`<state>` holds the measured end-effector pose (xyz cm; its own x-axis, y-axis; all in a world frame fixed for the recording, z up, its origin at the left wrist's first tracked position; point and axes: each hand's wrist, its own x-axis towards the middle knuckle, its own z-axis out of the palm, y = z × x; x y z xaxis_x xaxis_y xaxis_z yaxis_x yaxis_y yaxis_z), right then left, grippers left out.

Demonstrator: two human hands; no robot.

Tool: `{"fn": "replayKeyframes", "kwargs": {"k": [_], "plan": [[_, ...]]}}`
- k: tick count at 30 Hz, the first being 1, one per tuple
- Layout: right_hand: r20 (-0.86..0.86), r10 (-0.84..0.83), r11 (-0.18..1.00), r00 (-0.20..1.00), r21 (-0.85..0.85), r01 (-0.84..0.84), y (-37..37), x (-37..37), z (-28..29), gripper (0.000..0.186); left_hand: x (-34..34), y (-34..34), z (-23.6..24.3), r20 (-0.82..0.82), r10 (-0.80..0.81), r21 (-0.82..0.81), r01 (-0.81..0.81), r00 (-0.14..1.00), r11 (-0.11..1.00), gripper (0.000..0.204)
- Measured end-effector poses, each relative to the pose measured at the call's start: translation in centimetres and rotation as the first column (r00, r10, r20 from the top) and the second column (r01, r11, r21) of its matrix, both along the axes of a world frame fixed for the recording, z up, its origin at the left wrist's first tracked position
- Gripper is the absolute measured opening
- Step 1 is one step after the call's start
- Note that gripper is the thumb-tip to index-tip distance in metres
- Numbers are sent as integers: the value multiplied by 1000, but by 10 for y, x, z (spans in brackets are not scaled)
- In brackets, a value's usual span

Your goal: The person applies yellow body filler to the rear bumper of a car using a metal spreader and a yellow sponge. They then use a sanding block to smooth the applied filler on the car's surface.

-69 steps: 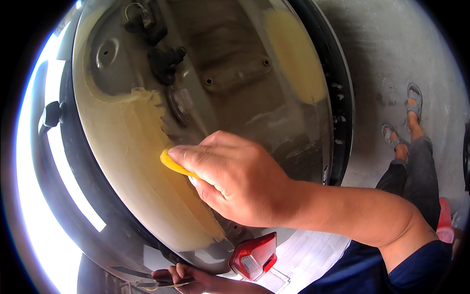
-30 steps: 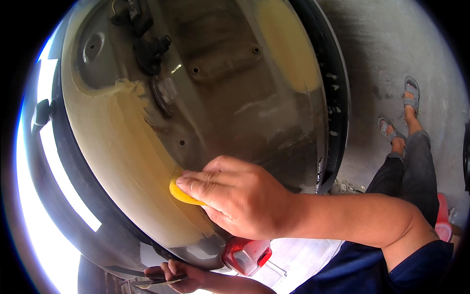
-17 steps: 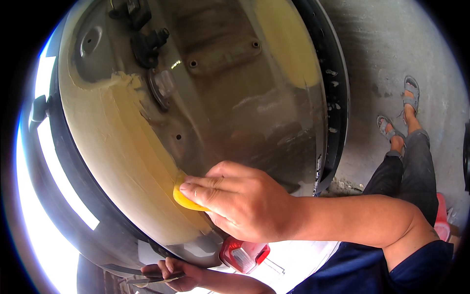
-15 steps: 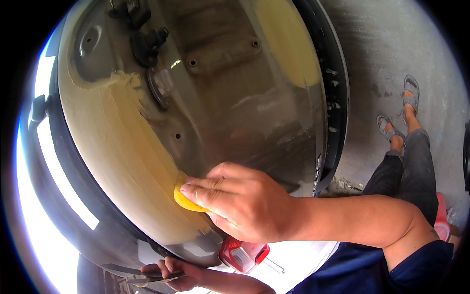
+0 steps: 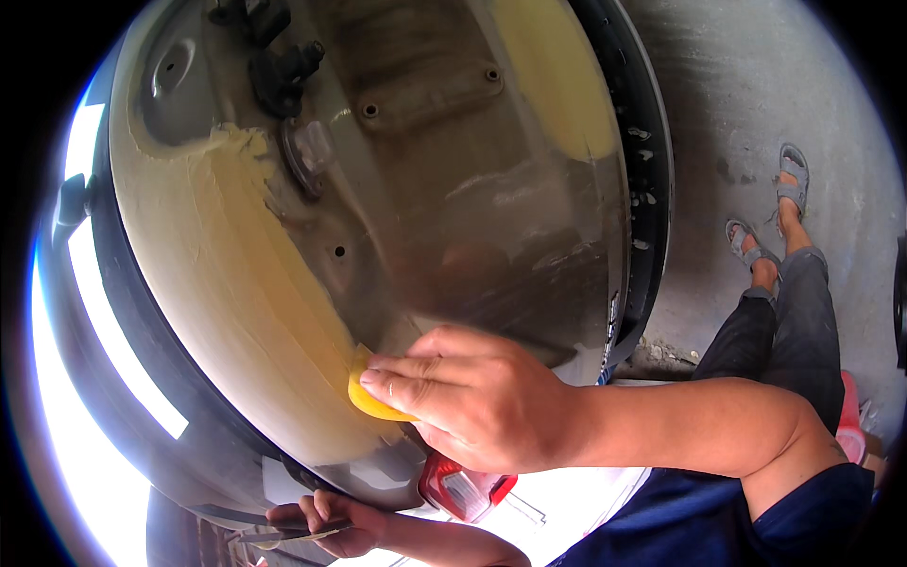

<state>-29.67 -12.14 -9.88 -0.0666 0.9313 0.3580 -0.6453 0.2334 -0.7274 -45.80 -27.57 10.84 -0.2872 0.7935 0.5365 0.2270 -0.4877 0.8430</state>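
My right hand (image 5: 482, 397) pinches a yellow putty spreader (image 5: 378, 404), its edge against a car's rear body panel (image 5: 501, 255). Pale yellow filler (image 5: 255, 265) covers a long band down the panel's left side, streaked and with a ragged upper end. Below, at the lower edge, my left hand (image 5: 345, 523) is closed around a thin flat plate (image 5: 288, 538) that carries some pale paste. The shape of the plate's far end is hard to make out.
Another filler patch (image 5: 557, 85) lies at the panel's upper right. Black latch fittings (image 5: 283, 76) project near the top. A red and clear tail light (image 5: 463, 487) sits beneath my right wrist. Concrete floor (image 5: 709, 123) and my sandalled feet (image 5: 794, 175) show at right.
My right hand and the spreader have shifted slightly right and down. My left hand has moved little. The panel appears a little higher in view.
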Motion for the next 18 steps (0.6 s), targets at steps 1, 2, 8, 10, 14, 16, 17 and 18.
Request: {"fn": "replayKeyframes", "kwargs": {"k": [1,2,8,10,14,16,17,18], "plan": [[-2,8,1000,1000,0,-8,-1,0,0,41,0,0,0,-1,0,1,0,1000,1000,60],[1,7,1000,1000,-6,-7,-3,0,0,42,1,1,-1,1,0,2,0,1000,1000,60],[-2,18,1000,1000,-21,-19,-8,-1,-1,48,3,1,-3,4,19,12,-19,1000,1000,59],[-10,24,999,1000,-25,-24,-10,-1,-1,48,3,2,-3,-1,18,9,-18,1000,1000,58],[-14,44,999,999,-21,-44,-13,0,-1,48,4,3,-4,13,15,17,-16,1000,1000,57],[-17,48,999,999,-18,-48,-14,0,-1,48,4,4,-5,17,11,15,-11,1000,1000,57],[-15,46,999,999,-16,-46,-14,1,-1,49,3,3,-4,9,8,11,-9,1000,1000,57],[-12,45,999,999,-15,-46,-14,1,-1,49,2,3,-3,2,7,6,-7,1000,1000,57]]}}
